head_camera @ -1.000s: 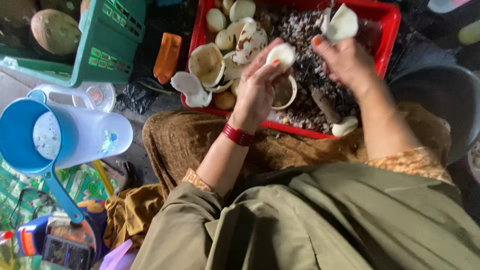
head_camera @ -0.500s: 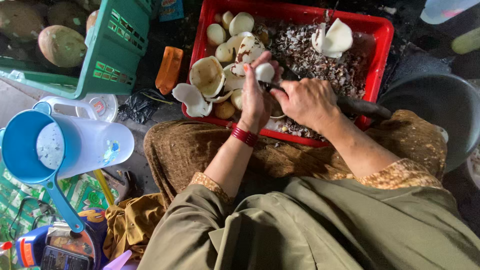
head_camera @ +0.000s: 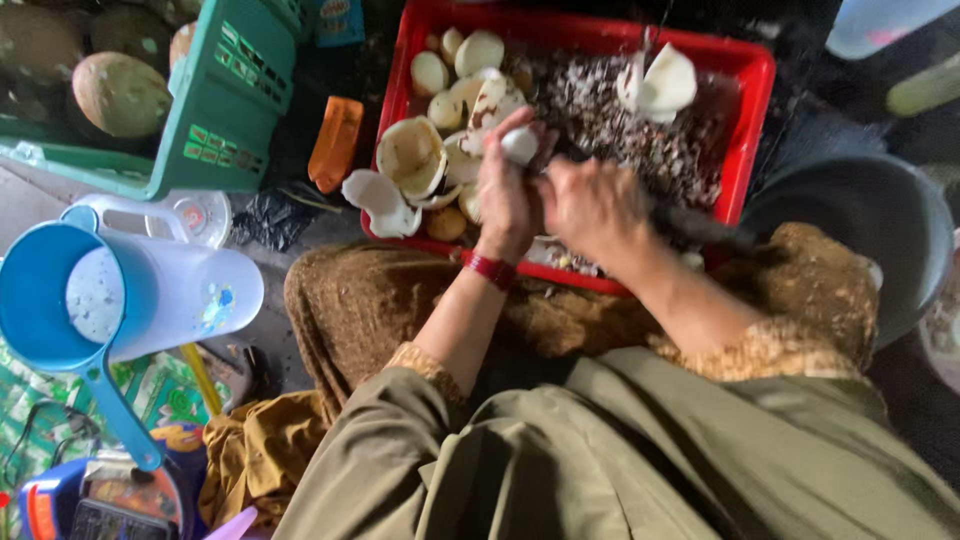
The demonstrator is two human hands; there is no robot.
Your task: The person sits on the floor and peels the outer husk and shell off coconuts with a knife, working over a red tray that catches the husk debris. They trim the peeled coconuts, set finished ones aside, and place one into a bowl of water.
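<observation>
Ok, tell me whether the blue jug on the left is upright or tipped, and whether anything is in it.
Upright: the blue jug shows its round mouth to the camera, and a pale liquid lies level inside. How full it is cannot be told from above.

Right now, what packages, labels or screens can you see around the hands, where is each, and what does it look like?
Printed blue package: top edge, right of the green plastic crate; small, rectangular.
Round sticker on clear plastic lid: left, behind the blue jug; red and white.
Green printed sack: bottom left, flat, green and white.
Dark screen-like device: bottom left corner; blurred.
</observation>
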